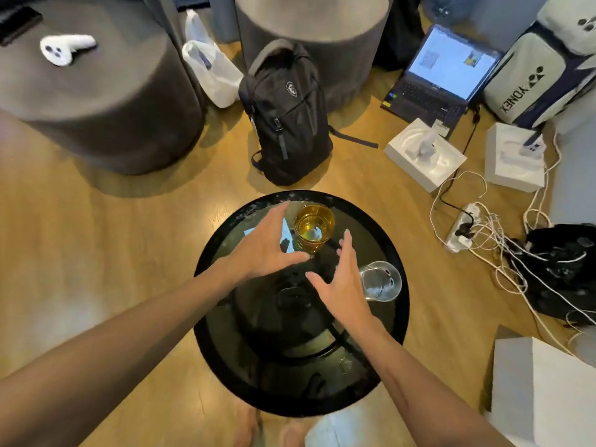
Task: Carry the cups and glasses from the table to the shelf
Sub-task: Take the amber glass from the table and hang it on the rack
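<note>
An amber glass stands upright near the far side of the round black glass table. A clear glass stands at the table's right edge. My left hand hovers just left of the amber glass, fingers spread and straight, holding nothing. On the amber glass's near right is my right hand, also spread open, with the clear glass just to its right. Neither hand touches a glass.
A black backpack stands on the wooden floor beyond the table. Two grey round stools sit at the back. A laptop, white boxes, a power strip with tangled cables and a sports bag crowd the right.
</note>
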